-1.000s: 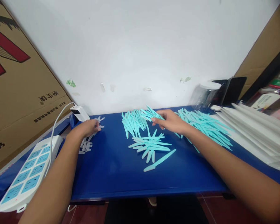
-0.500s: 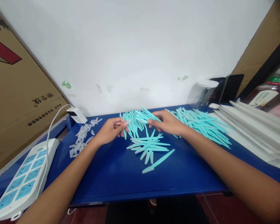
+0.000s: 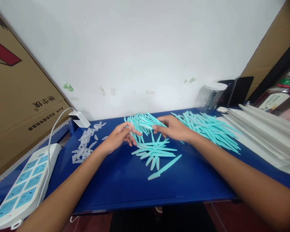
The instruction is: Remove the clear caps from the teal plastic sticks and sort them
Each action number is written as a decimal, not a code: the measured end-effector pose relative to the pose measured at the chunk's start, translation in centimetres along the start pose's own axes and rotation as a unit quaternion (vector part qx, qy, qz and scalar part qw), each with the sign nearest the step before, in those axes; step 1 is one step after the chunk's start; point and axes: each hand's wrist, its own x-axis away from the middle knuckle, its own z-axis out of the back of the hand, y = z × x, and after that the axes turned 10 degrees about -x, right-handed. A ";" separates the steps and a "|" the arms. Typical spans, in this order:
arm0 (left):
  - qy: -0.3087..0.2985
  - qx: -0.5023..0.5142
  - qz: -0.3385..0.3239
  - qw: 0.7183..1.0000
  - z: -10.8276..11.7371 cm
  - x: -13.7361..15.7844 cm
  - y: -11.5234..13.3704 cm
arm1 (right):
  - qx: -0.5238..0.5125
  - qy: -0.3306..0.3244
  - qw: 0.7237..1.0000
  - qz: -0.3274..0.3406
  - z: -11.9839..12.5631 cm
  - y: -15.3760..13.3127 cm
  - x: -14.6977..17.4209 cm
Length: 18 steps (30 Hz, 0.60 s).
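Turquoise eyebrow razors lie on the blue table in several heaps. My right hand (image 3: 170,127) is closed round a small bundle of razors (image 3: 151,120), their ends pointing left. Facing it, my left hand (image 3: 123,135) pinches a small whitish piece, apparently a clear razor cap (image 3: 131,126), between thumb and forefinger, its other fingers spread. Behind the hands is a razor heap (image 3: 137,120). A looser group of razors (image 3: 157,149) lies in front, with one single razor (image 3: 164,167) nearer me. Loose clear caps (image 3: 84,143) are scattered left of my left hand.
A larger razor heap (image 3: 210,129) lies right of my right hand. White paper-like sheets (image 3: 261,135) are stacked beyond it, near a lidded clear jar (image 3: 211,98). At left are a power strip (image 3: 30,180), a white charger (image 3: 79,119) with cable and a cardboard box (image 3: 21,87).
My left hand has shifted slightly, its lower fingers opening outward from a curled position. A clear cap now shows beside its wrist. My right hand keeps its bundle almost in place.
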 end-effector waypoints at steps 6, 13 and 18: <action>0.002 0.047 0.031 0.998 0.0 0.1 0.1 | 0.006 0.004 1.000 0.002 0.0 0.0 0.0; -0.028 0.136 0.050 0.989 -0.5 -0.1 0.0 | 0.011 0.007 1.000 0.002 0.0 0.0 0.0; -0.059 0.122 0.056 0.989 -0.2 0.1 0.0 | 0.016 0.009 1.000 -0.001 0.0 -0.2 0.0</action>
